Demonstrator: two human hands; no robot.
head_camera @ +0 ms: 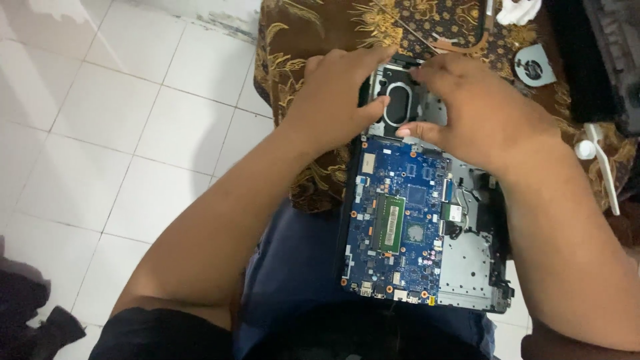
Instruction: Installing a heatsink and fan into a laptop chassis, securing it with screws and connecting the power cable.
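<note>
Covering laptop chassis (467, 267) top: left hand (333, 100), right hand (480, 113) fingers flat, grip unclear; motherboard (397, 220) exposed.

Opened-up laptop chassis (477, 267) sitting across the person's lap, bottom cover off, blue motherboard (397, 220) fully exposed with a green RAM stick (389, 225) seated in it and the bare CPU die (416, 233) right beside that. Both hands are on the far end of the case: left hand (333, 100) flat by the empty round fan cutout (399, 105), right hand (483, 110) spread over the corner next to it, thumb touching the board's top edge. A loose cooling fan (533, 65) lies on the brown-and-gold batik cloth (300, 33), near a small white bottle (585, 149). White tile floor (100, 133) on the left.
</note>
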